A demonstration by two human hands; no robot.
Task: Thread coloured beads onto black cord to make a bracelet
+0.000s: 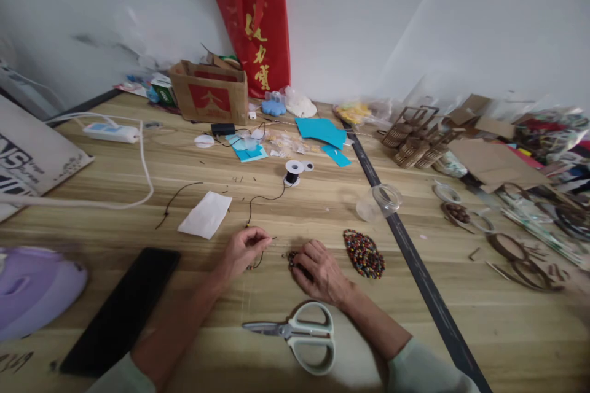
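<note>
My left hand [243, 250] pinches a thin black cord [262, 259] near its end, which sticks out past the fingertips. A few small beads [250, 266] hang on or lie by this cord under the hand. The cord runs back to a white spool [294, 167] wound with black cord. My right hand [318, 271] rests on the table, fingers curled down over a small cluster of dark beads [291, 259], partly hidden. Right of it lies a heap of multicoloured bead strands [364, 253]. Scissors [310, 333] with pale handles lie below both hands.
A black phone-like slab [122, 310] and a purple object [37, 291] lie at left, near a white paper packet [205, 215]. Beyond are a clear plastic container [378, 201], blue paper [321, 131], a cardboard box [209, 93] and small woven baskets [410, 141].
</note>
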